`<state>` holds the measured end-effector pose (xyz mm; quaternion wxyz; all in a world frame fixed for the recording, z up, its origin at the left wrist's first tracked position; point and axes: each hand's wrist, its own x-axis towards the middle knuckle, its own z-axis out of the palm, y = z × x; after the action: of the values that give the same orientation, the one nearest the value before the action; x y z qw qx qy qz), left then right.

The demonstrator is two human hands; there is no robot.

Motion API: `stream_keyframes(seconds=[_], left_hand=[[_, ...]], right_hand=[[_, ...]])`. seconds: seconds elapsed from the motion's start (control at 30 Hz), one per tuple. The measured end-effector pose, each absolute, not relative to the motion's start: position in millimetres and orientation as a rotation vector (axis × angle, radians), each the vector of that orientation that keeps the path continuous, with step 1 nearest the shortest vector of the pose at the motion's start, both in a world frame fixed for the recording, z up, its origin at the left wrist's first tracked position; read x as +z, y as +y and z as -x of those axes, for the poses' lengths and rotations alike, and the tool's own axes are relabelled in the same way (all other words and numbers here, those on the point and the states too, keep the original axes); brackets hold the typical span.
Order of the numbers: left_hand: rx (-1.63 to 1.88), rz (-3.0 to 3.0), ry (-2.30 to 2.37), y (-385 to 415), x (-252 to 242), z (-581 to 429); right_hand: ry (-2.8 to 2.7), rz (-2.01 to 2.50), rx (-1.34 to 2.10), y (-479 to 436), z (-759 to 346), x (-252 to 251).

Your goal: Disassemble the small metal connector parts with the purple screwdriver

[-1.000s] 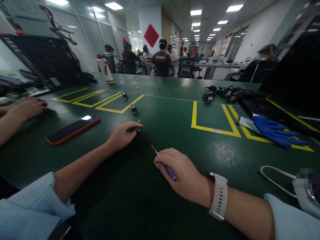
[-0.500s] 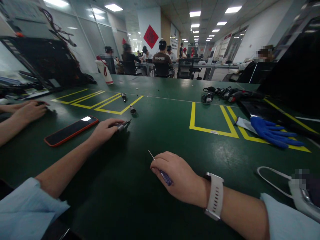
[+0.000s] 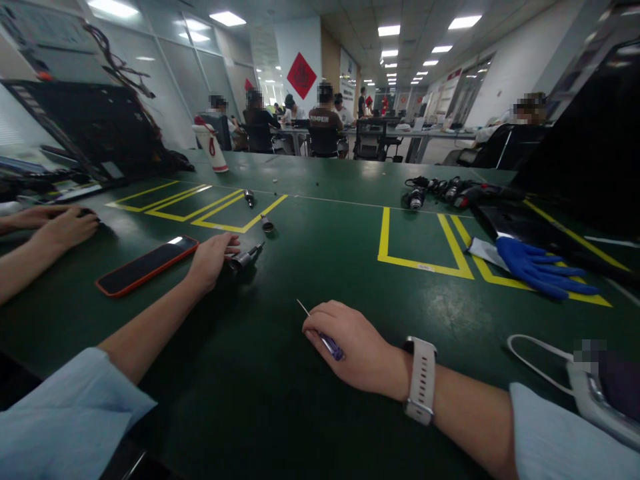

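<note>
Wrapped round a small screwdriver (image 3: 331, 347) with a clear purple handle, my right hand (image 3: 347, 343) rests low over the green table; the thin shaft points up and left past the fingers. My left hand (image 3: 214, 259) is beside a metal cylindrical part (image 3: 245, 259) with a narrow shaft. Its fingers are stretched out at the part's far side and do not wrap round it; whether they touch it I cannot tell. A hollow metal piece (image 3: 267, 224) lies beyond, and another small metal part (image 3: 249, 198) sits farther back near the yellow tape.
A phone with an orange edge (image 3: 147, 265) lies left of my left hand. Another person's hands (image 3: 65, 230) are at the far left. Blue glove (image 3: 537, 263) and black cabled gear (image 3: 440, 190) lie on the right. A white bottle (image 3: 211, 148) stands at the back left.
My left hand has let go of the metal part and drawn slightly back; the part now lies on the table. My right hand keeps its grip on the screwdriver.
</note>
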<state>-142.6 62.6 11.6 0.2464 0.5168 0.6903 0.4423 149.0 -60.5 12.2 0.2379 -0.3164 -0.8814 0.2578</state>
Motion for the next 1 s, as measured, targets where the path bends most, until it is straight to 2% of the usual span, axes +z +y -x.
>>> stream_keyframes(seconds=[0.23,0.43,0.5,0.7,1.0], left_hand=[[1.134,-1.549,1.915,53.3,15.9,140.3],[0.542,-2.240,2.087,41.5,10.0,130.8],[0.456,-2.369,2.072,38.6,6.3,125.2],[0.442,-2.523,1.929,40.0,3.5,95.2],[0.514,-2.659,1.775,86.6,-0.3,-9.9]], right_hand=[[-2.409,0.867,0.703,-62.7,-148.4,14.3],[-2.382,0.853,0.700,-62.3,-149.1,11.0],[-2.376,0.853,0.708,-61.8,-148.7,10.1],[-2.226,0.871,0.783,-62.0,-147.2,9.6],[-1.553,1.049,0.820,-54.6,-148.4,6.6]])
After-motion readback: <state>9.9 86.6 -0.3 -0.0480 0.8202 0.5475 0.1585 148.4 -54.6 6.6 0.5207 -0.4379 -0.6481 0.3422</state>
